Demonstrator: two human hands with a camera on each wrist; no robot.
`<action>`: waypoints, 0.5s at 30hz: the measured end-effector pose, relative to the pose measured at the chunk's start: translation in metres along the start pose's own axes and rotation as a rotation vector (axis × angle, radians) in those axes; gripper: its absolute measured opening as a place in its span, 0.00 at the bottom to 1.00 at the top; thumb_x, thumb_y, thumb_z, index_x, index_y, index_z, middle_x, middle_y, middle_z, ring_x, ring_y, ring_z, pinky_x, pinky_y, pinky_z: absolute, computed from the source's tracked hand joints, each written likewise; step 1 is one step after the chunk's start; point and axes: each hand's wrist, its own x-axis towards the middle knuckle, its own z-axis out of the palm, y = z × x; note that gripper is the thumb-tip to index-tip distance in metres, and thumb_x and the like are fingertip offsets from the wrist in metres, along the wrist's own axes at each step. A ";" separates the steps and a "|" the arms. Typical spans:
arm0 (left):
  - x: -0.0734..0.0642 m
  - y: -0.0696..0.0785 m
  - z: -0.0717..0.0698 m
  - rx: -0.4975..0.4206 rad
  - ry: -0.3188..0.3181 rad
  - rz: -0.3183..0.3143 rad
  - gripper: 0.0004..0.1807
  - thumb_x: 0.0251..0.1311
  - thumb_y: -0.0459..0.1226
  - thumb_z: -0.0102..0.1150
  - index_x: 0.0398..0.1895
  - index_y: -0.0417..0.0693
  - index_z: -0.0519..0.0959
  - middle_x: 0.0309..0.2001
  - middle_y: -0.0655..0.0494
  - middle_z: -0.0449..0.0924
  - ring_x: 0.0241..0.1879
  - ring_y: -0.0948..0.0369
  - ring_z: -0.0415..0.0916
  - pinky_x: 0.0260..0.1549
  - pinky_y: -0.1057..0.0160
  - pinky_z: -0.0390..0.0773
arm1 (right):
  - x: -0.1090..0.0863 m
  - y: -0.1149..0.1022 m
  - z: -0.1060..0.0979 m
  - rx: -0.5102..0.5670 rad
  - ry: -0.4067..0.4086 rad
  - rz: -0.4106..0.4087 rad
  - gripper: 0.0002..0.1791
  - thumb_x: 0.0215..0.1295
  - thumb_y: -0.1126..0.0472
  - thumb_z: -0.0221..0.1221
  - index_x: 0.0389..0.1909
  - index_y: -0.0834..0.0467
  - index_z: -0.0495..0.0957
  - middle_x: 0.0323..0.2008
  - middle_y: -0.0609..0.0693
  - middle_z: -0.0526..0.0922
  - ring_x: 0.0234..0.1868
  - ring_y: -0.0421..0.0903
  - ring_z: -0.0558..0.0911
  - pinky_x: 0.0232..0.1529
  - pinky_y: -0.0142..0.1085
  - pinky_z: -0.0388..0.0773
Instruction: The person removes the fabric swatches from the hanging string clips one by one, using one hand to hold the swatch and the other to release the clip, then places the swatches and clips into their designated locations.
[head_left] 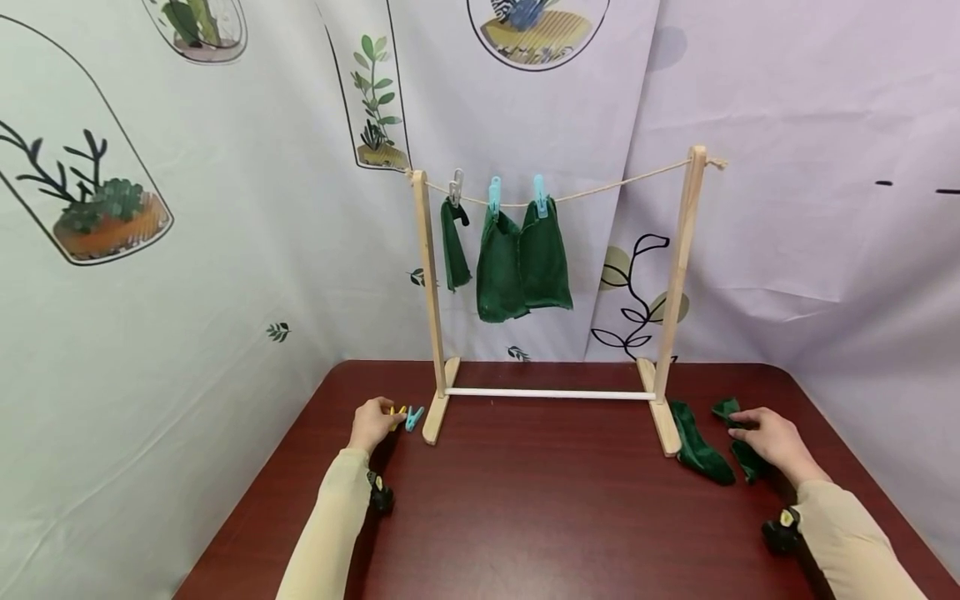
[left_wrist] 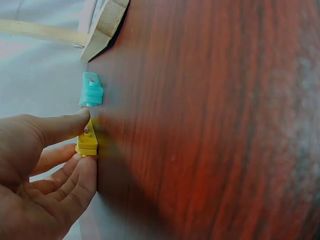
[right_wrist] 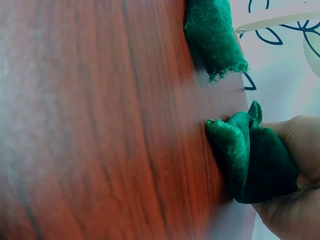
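Note:
On the left of the table, my left hand (head_left: 372, 423) pinches a yellow clothespin (left_wrist: 87, 141) between thumb and fingertips. Just beyond it lies a light blue clothespin (head_left: 413, 418). At the right, my right hand (head_left: 772, 443) grips a folded green velvet piece (right_wrist: 270, 167) that looks like a sock; the hand covers its middle. Another green sock (head_left: 701, 446) lies flat beside it, touching the rack's right foot. Green shorts (head_left: 522, 268) hang from the line by two blue clothespins, and a narrow green piece (head_left: 454, 250) hangs from a grey one.
A wooden drying rack (head_left: 428, 283) stands at the back of the dark red table (head_left: 540, 508), with a sagging rope (head_left: 615, 183) between its posts and a white bar (head_left: 551, 393) low across. A patterned cloth (head_left: 247, 208) hangs behind.

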 end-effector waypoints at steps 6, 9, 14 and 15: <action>-0.001 0.003 -0.003 -0.025 0.000 0.027 0.22 0.61 0.35 0.68 0.52 0.24 0.78 0.41 0.35 0.81 0.36 0.47 0.80 0.36 0.51 0.82 | 0.000 0.000 0.000 0.000 0.015 -0.009 0.19 0.66 0.66 0.61 0.52 0.76 0.78 0.53 0.79 0.72 0.55 0.78 0.69 0.51 0.68 0.69; -0.002 0.004 -0.004 -0.035 0.014 0.056 0.22 0.61 0.35 0.69 0.49 0.24 0.79 0.38 0.37 0.81 0.31 0.50 0.78 0.31 0.55 0.81 | 0.001 0.000 0.000 -0.002 0.016 -0.008 0.19 0.66 0.65 0.62 0.52 0.76 0.78 0.53 0.79 0.72 0.55 0.78 0.69 0.51 0.68 0.69; -0.001 0.000 -0.002 -0.040 0.011 0.027 0.21 0.62 0.35 0.67 0.52 0.25 0.79 0.39 0.37 0.81 0.32 0.50 0.79 0.34 0.53 0.81 | 0.000 0.002 0.002 -0.005 0.013 -0.003 0.19 0.66 0.65 0.62 0.52 0.76 0.78 0.53 0.79 0.73 0.54 0.77 0.70 0.51 0.67 0.69; -0.001 0.000 -0.001 -0.034 0.008 0.019 0.21 0.63 0.35 0.67 0.52 0.25 0.79 0.40 0.36 0.81 0.33 0.50 0.79 0.34 0.52 0.81 | 0.000 0.002 0.002 -0.001 0.011 -0.001 0.19 0.66 0.65 0.62 0.52 0.76 0.78 0.53 0.79 0.72 0.54 0.77 0.70 0.51 0.67 0.69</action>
